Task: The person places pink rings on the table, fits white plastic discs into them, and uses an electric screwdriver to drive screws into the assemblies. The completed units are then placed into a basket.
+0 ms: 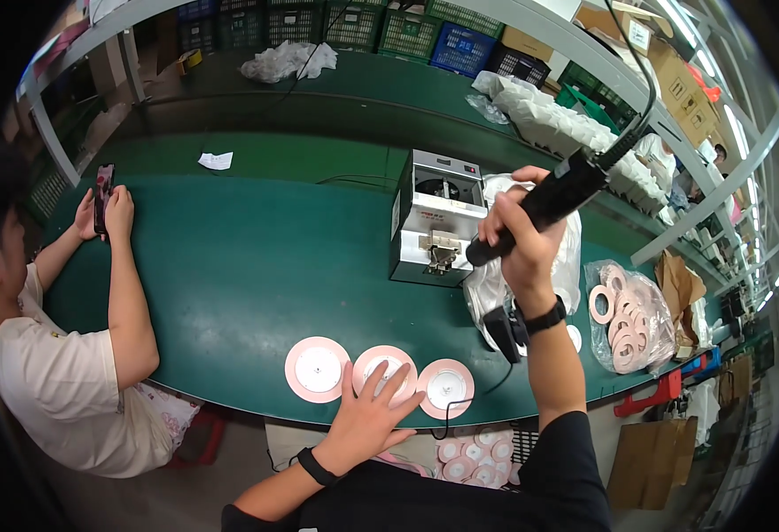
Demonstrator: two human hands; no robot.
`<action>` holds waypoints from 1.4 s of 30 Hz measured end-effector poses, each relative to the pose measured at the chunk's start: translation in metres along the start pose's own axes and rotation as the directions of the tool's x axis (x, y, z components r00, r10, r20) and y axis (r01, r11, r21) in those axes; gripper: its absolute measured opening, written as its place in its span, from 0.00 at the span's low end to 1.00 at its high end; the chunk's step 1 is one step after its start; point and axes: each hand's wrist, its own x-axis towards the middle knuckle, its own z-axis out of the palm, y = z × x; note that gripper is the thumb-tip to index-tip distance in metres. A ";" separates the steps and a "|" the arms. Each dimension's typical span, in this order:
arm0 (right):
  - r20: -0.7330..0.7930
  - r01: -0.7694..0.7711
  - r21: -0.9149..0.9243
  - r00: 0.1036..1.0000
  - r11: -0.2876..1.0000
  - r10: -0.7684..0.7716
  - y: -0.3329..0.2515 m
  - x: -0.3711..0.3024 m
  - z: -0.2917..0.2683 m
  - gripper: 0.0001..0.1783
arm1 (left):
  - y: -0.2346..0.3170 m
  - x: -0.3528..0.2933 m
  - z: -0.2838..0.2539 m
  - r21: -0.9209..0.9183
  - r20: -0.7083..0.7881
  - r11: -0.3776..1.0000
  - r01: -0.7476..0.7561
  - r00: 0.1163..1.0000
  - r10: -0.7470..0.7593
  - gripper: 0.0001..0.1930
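Three round discs with pink rims and white centres lie in a row near the table's front edge: a left disc (305, 387), a middle disc (373, 358) and a right disc (446, 388). My left hand (367, 417) is spread over the middle disc, fingers apart, its fingertips on or just above it. In my right hand (524, 239) is a black electric screwdriver (562, 191), raised and tilted, with its cord running up. Its lower end points toward a silver and black box-shaped screw feeder (438, 217), apart from the discs.
Behind my right hand lies a white plastic bag (569, 257). A clear bag of pink rings (624, 319) sits at the right. More discs (478, 457) are below the table edge. At the left, another person (62, 355) holds a phone (103, 197). Crates (407, 35) line the back.
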 end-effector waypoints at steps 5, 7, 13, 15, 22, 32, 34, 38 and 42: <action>-0.015 0.007 -0.011 1.000 1.000 -0.008 0.021 0.013 -0.001 0.21 | -0.006 -0.001 0.002 -0.030 -0.043 1.000 -0.001 0.999 0.000 0.35; -0.001 0.009 -0.029 1.000 1.000 -0.009 0.027 0.014 0.000 0.22 | -0.005 -0.001 0.001 -0.026 -0.043 1.000 0.010 0.999 -0.011 0.35; 0.014 -0.009 -0.040 1.000 0.999 0.009 0.034 0.015 0.000 0.22 | -0.006 -0.001 -0.001 -0.026 -0.030 1.000 0.016 0.999 -0.017 0.35; 0.023 -0.010 -0.034 1.000 0.999 0.011 0.034 0.014 0.001 0.22 | -0.006 0.000 -0.002 -0.030 -0.018 0.999 0.014 1.000 -0.015 0.35; 0.043 -0.015 -0.067 0.999 0.998 0.018 0.036 0.014 0.002 0.22 | -0.005 0.000 -0.002 -0.023 -0.018 1.000 0.013 1.000 -0.014 0.35; 0.036 -0.026 -0.055 0.999 0.998 0.028 0.035 0.014 0.005 0.22 | -0.006 0.000 0.000 -0.025 -0.030 1.000 0.016 0.999 -0.017 0.36; 0.033 -0.018 -0.047 0.999 0.999 0.019 0.031 0.015 0.004 0.22 | -0.007 0.001 -0.001 -0.024 -0.025 1.000 0.014 1.000 -0.015 0.36; 0.021 0.002 -0.026 1.000 1.000 -0.002 0.026 0.016 0.005 0.23 | -0.007 0.000 -0.001 -0.023 -0.023 1.000 0.014 1.000 -0.015 0.36; 0.012 0.013 -0.029 1.000 1.000 -0.012 0.022 0.015 0.006 0.23 | -0.007 0.000 -0.002 -0.022 -0.020 1.000 0.011 1.000 -0.011 0.35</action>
